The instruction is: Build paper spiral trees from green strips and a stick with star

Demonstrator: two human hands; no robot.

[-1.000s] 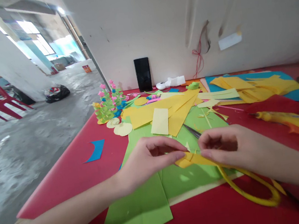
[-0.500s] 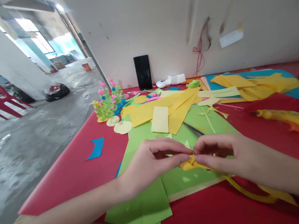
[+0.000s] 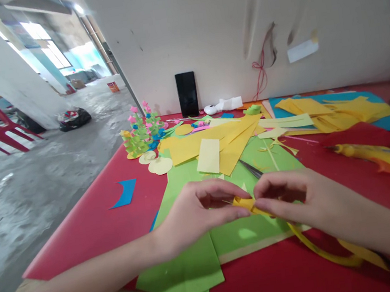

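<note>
My left hand (image 3: 198, 212) and my right hand (image 3: 291, 198) meet over the middle of the table, both pinching a small folded piece of yellow paper (image 3: 245, 203) between thumb and fingers. A long yellow paper strip (image 3: 324, 253) trails from that piece toward the lower right across the red table cover (image 3: 93, 221). Under my hands lie green paper sheets (image 3: 192, 261). The black tips of scissors (image 3: 251, 169) poke out just beyond my right hand.
Yellow paper sheets (image 3: 213, 146) are piled behind my hands. Small paper trees (image 3: 141, 134) stand at the back left, a black phone (image 3: 187, 94) leans on the wall, a yellow glue gun (image 3: 383, 159) lies at right, a blue scrap (image 3: 125, 193) at left.
My hands came closer together, gathering the flat yellow strip end into a small fold pinched between both hands. The trailing strip shifted slightly on the table.
</note>
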